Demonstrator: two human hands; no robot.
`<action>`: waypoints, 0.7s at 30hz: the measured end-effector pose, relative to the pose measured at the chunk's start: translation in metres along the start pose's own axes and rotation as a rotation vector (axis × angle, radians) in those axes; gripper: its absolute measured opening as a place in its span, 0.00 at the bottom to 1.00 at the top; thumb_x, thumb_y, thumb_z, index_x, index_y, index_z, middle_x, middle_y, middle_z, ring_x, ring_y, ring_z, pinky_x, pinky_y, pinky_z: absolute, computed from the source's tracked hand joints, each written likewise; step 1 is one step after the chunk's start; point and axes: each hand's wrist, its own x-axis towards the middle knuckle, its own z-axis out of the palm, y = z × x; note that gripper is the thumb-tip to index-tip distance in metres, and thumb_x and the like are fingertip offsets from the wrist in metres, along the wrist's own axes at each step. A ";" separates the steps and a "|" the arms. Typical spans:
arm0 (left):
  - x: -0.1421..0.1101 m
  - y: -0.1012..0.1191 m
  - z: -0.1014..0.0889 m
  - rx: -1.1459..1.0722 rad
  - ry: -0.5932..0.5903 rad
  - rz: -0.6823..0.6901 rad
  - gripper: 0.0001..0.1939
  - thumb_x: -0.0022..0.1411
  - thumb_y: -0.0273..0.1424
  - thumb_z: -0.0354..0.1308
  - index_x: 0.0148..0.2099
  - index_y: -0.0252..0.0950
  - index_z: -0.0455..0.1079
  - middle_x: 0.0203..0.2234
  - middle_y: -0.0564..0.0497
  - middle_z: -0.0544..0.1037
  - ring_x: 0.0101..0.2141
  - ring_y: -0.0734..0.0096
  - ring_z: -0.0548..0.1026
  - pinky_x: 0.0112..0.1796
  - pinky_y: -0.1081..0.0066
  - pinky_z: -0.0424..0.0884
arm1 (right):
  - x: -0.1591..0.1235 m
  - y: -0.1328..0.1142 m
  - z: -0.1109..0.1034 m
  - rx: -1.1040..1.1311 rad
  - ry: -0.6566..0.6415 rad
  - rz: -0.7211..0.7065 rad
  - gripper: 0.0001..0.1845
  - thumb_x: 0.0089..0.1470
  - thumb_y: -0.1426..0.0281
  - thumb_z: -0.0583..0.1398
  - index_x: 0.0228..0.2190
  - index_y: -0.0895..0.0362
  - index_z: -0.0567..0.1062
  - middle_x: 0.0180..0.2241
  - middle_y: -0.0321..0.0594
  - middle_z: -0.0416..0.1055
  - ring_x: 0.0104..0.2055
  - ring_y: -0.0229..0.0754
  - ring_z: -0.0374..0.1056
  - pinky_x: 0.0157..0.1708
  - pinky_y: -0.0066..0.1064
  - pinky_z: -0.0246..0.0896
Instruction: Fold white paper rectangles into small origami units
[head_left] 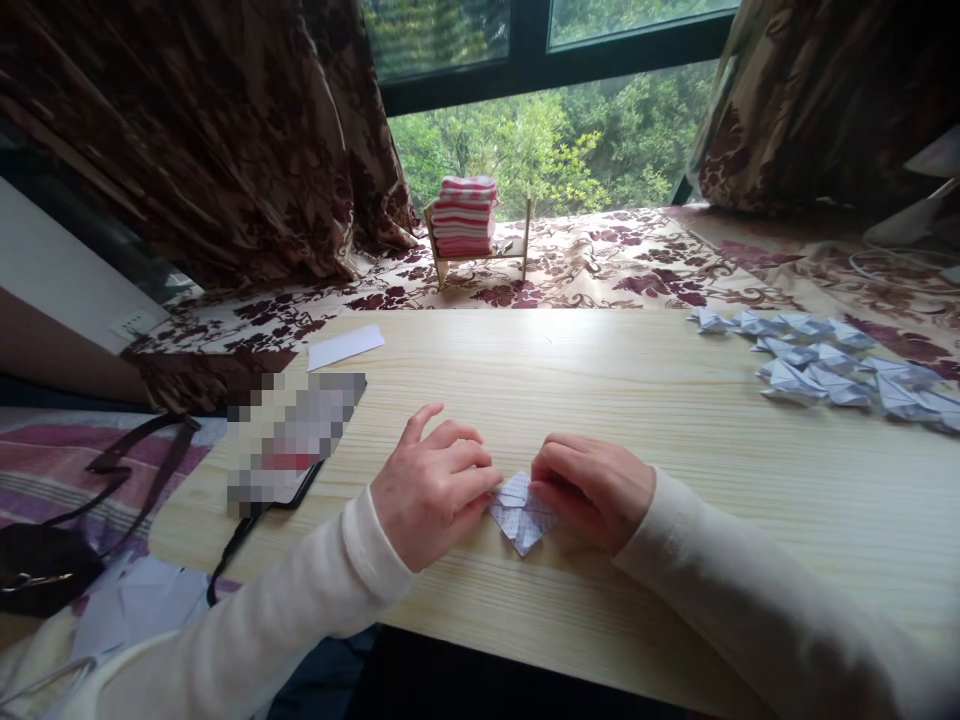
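Observation:
A small folded paper, diamond-shaped and printed with fine marks, lies on the light wooden table between my hands. My left hand is at its left corner, thumb and index finger pressed together on the edge, the other fingers bent and raised. At the right corner, my right hand has its fingers curled in and closed on the paper; its fingertips are partly hidden. Two creased flaps show in the middle of the paper.
Several folded paper pieces stand in rows at the table's right back. To the left lie a blurred-out flat device with a cable and a white paper strip. Behind, a small wooden rack holds striped cloths.

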 end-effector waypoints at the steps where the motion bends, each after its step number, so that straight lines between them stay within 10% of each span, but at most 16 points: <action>1: 0.001 -0.001 0.000 0.005 -0.002 0.016 0.07 0.58 0.26 0.52 0.35 0.40 0.71 0.29 0.55 0.77 0.41 0.67 0.70 0.54 0.52 0.48 | 0.000 0.000 0.000 0.016 0.008 0.000 0.08 0.55 0.73 0.51 0.26 0.58 0.67 0.24 0.38 0.65 0.26 0.35 0.58 0.26 0.26 0.55; 21: 0.012 -0.008 0.010 -0.114 -0.001 0.084 0.09 0.60 0.27 0.50 0.33 0.40 0.71 0.29 0.55 0.76 0.39 0.69 0.69 0.55 0.54 0.47 | 0.000 0.002 -0.002 0.064 0.003 -0.004 0.07 0.54 0.74 0.51 0.26 0.57 0.66 0.24 0.38 0.66 0.26 0.35 0.59 0.26 0.26 0.56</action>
